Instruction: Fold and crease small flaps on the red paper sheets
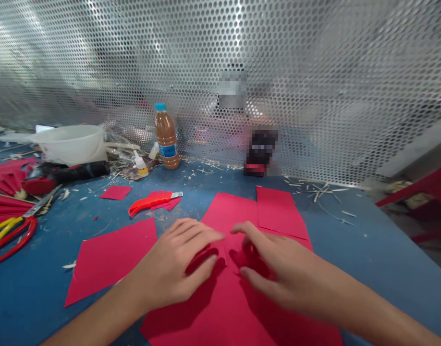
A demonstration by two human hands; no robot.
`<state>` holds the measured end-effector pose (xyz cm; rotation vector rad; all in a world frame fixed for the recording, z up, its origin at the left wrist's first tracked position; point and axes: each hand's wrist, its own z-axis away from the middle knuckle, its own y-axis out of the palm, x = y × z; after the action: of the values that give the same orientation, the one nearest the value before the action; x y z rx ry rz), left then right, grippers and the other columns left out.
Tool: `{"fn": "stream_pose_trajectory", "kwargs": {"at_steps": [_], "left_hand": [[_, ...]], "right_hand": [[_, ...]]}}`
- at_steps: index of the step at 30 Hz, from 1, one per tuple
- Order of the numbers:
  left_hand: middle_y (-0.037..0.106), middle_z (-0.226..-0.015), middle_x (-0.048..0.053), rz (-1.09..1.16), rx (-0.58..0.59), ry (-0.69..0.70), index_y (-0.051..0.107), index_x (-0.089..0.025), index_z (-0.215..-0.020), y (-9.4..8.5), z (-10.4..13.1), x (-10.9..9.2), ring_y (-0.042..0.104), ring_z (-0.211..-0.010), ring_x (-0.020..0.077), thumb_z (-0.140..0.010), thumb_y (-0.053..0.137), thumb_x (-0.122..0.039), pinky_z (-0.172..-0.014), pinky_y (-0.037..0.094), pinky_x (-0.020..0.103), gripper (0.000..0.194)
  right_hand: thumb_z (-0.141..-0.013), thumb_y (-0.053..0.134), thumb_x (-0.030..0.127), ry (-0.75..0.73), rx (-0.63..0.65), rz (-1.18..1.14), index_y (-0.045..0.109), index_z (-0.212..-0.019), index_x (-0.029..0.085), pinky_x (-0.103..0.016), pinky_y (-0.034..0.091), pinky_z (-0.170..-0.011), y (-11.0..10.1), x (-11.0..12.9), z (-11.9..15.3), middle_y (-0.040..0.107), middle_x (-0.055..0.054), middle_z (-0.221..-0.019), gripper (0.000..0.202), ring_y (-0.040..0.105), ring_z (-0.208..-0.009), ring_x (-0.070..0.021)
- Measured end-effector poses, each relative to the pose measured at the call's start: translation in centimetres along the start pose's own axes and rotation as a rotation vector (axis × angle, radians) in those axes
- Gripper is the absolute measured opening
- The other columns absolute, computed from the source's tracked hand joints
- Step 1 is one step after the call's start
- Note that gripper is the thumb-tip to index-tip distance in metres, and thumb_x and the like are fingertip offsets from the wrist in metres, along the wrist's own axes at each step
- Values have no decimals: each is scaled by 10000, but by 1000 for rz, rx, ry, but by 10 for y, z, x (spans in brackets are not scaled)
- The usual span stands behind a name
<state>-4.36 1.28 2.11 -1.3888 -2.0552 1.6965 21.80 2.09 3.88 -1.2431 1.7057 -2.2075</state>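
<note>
A large red sheet (227, 307) lies on the blue table under both hands. Over its left part is my left hand (186, 259), fingers bent and apart from the thumb, with nothing between them. My right hand (269, 264) curves over the sheet's right part, its index finger and thumb apart and nothing held. The two hands face each other with a small gap between. A smaller red piece (280, 211) rests at the sheet's upper right. Left of my left hand lies another red sheet (110, 257).
A red cutter (150, 202) lies with its blade out beyond the left sheet. Scissors (26, 226), a black tool (79, 170), a white basin (71, 144), a glue bottle (140, 164) and a brown drink bottle (166, 139) stand or lie leftward. A perforated metal panel (307, 96) rises behind.
</note>
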Motion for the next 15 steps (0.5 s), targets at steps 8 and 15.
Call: {"fn": "stream_pose_trajectory", "kwargs": {"at_steps": [8,15], "left_hand": [[599,-1423,43,221,101,-77,485,-358,-1483,5,1,-12,583,-1289,226,-1007,600,-174,-1086,504,415,522],[713,-1031,24,355,-34,-201,681,-258,-1108,12,-2,-2,642,-975,213,-1025,541,-181,-881,508,369,180]], "right_hand": [[-967,662,206,-4,181,-971,348,-1418,316,-272,505,-748,12,3,-13,591,-37,-1203,561,585,-919,-142],[-939,732,245,2,108,-1205,416,-1354,278,-288,477,-766,26,-4,-20,568,-11,-1084,523,559,-840,-122]]}}
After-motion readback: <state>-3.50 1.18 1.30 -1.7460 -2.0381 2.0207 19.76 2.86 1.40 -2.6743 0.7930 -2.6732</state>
